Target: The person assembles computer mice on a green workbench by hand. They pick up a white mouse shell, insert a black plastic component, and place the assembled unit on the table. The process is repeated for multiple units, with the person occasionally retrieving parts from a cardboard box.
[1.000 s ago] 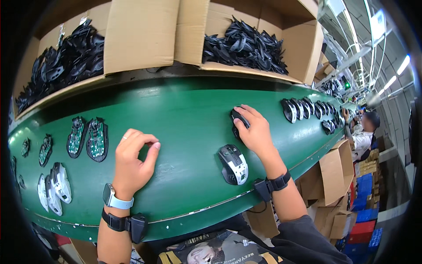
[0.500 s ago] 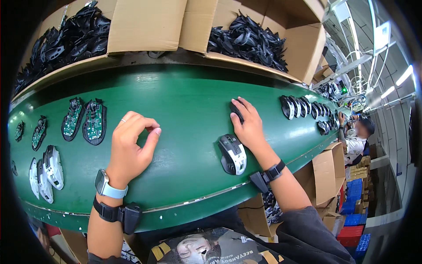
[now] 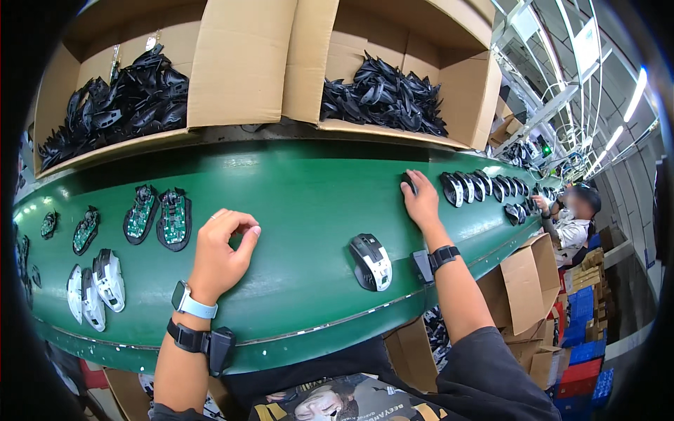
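Observation:
My right hand [image 3: 421, 202] curls over a dark computer mouse [image 3: 410, 182], mostly hidden under the fingers, just left of a row of mice. Nearer to me, a black and white mouse [image 3: 370, 263] lies by itself on the green belt [image 3: 302, 210]. My left hand [image 3: 225, 245] hovers over the belt with fingers curled and thumb close to the index finger; nothing shows between them. Left of it lie mouse bases with green circuit boards [image 3: 174, 219]. Several white and grey mouse shells [image 3: 109, 281] rest closer to me.
Cardboard boxes of black plastic parts [image 3: 130, 105] [image 3: 386, 95] stand along the far edge. Assembled mice [image 3: 467, 188] line the belt at right. A co-worker [image 3: 572, 224] sits farther along. An open carton [image 3: 530, 288] stands below the near edge, beside stacked blue trays [image 3: 579, 316].
My right hand has moved right and away from me with the dark mouse, toward the row. My left hand keeps its curled pose. The view has shifted slightly.

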Available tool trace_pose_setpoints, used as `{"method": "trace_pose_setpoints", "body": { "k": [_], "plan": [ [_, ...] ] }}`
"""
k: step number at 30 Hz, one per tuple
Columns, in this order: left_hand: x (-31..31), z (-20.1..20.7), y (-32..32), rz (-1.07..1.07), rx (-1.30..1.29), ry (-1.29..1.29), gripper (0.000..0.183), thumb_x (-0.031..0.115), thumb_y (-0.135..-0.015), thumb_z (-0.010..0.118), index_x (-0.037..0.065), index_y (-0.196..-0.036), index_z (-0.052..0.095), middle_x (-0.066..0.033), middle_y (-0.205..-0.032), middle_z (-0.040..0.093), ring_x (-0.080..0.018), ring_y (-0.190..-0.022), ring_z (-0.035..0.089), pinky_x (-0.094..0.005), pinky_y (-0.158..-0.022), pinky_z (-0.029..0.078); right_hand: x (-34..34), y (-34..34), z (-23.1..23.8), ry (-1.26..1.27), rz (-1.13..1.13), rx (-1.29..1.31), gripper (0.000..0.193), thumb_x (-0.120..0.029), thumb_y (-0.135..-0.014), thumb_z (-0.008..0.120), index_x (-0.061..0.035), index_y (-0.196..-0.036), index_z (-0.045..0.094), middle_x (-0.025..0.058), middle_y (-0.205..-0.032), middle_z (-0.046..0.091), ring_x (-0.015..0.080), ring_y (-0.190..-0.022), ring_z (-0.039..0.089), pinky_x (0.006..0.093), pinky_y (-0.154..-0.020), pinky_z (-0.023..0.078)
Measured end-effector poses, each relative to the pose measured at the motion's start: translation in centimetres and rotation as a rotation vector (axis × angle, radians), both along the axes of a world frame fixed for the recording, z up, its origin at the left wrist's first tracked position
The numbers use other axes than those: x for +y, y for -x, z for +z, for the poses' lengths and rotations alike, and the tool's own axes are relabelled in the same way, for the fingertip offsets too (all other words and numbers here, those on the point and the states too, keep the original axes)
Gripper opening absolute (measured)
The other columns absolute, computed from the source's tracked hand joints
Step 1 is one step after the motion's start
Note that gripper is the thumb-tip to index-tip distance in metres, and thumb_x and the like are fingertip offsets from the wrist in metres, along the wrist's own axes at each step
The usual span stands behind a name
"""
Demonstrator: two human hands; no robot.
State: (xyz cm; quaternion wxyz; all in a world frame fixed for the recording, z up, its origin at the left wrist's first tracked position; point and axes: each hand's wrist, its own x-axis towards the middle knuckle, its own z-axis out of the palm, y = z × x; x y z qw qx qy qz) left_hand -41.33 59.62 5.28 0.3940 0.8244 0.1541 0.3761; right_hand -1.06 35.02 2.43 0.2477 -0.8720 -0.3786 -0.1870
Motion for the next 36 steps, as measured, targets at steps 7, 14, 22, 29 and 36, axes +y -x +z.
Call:
{"method": "trace_pose_setpoints", "body": {
  "k": [7, 14, 22, 29, 36],
  "plan": [
    [-0.3, 0.1, -0.1, -0.025, 0.038, -0.026, 0.004, 0.002, -0.086, 0.074, 0.000, -0.087, 0.070, -0.0097, -0.079, 0.069, -0.0227, -0.074, 0.063, -0.0332, -0.067, 0.050, -1.0, 3.0, 0.8, 0.134, -0.026, -0.217, 0.057, -0.030, -0.101, 0.067, -0.0066, -0.150, 0.054, 0.0201, -0.153, 0.055, 0.0438, -0.144, 0.047, 0.0537, -0.123, 0.031],
    [1.8, 0.8, 0.6, 0.810, 0.198, -0.489, 0.032, 0.010, -0.087, 0.074, 0.004, -0.116, 0.062, -0.0147, -0.120, 0.065, -0.0370, -0.119, 0.056, -0.0496, -0.106, 0.038, -3.8, 22.6, 3.5, 0.079, 0.166, 0.299, 0.090, -0.026, -0.078, 0.090, 0.0017, -0.150, 0.045, 0.0242, -0.136, 0.059, 0.0419, -0.125, 0.058, 0.0480, -0.109, 0.047],
    [-2.1, 0.6, 0.4, -0.458, -0.034, 0.925, 0.048, 0.025, -0.104, 0.064, 0.005, -0.144, 0.047, -0.0170, -0.148, 0.052, -0.0279, -0.132, 0.056, -0.0475, -0.110, 0.048, 5.3, 24.3, 6.7, -0.309, 0.433, 0.294, 0.078, -0.022, -0.073, 0.093, -0.0011, -0.137, 0.053, 0.0219, -0.137, 0.055, 0.0410, -0.126, 0.053, 0.0485, -0.108, 0.045],
    [-0.4, 1.0, 0.1, -0.204, -0.350, 1.252, 0.051, 0.020, -0.104, 0.056, 0.012, -0.150, 0.036, -0.0169, -0.137, 0.059, -0.0339, -0.113, 0.068, -0.0528, -0.080, 0.064, 16.6, 15.7, 13.0, -0.405, 0.752, 0.433, 0.021, -0.019, -0.080, 0.082, -0.0036, -0.088, 0.071, 0.0131, -0.091, 0.073, 0.0309, -0.097, 0.069, 0.0447, -0.094, 0.053],
    [0.0, 0.6, -0.3, -0.241, -0.288, 1.132, 0.056, 0.024, -0.106, 0.053, 0.018, -0.159, 0.034, -0.0096, -0.132, 0.061, -0.0252, -0.105, 0.063, -0.0387, -0.070, 0.052, 22.1, -0.9, 10.0, 0.292, 0.006, 0.108, 0.039, -0.027, -0.078, 0.078, -0.0016, -0.108, 0.076, 0.0258, -0.116, 0.072, 0.0421, -0.112, 0.070, 0.0481, -0.101, 0.056]
  ]
}}
